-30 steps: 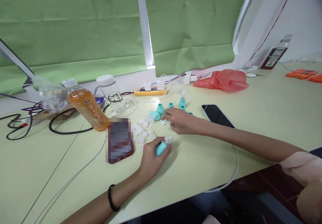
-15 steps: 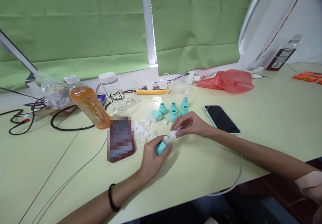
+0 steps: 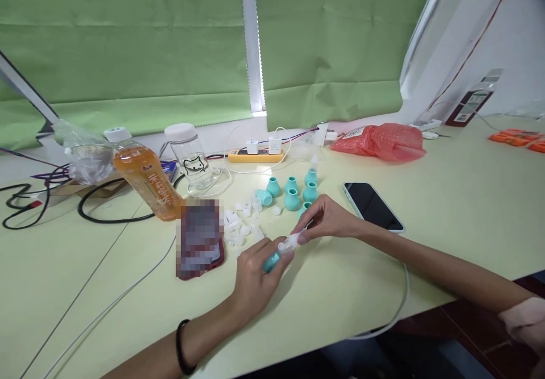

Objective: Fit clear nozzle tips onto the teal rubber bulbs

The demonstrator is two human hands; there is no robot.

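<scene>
Wrapped in my left hand (image 3: 258, 274) is a teal squeeze bulb (image 3: 271, 262), tilted up to the right and partly covered by my fingers. My right hand (image 3: 327, 220) pinches a clear-and-white plastic nozzle piece (image 3: 290, 243) at the bulb's upper end. Whether that piece is seated in the bulb I cannot tell. Just beyond my right hand stand several more teal bulbs (image 3: 292, 200), one lying on its side (image 3: 264, 198) and one at the back topped by a clear tip (image 3: 314, 159). Small clear and white plastic parts (image 3: 233, 221) lie loose left of them.
A red-cased phone (image 3: 221, 257) lies left, a pale-cased phone (image 3: 374, 207) right. Behind stand an orange drink bottle (image 3: 147, 177), a clear cup (image 3: 193, 160), a yellow power strip (image 3: 238, 155) and a red bubble-wrap bag (image 3: 378, 142). A white cable (image 3: 123, 299) crosses the left side.
My hands have shifted slightly down, and the nozzle piece lies flatter across the bulb's end. Another teal bulb now shows beside my right fingers. The view has tilted a little.
</scene>
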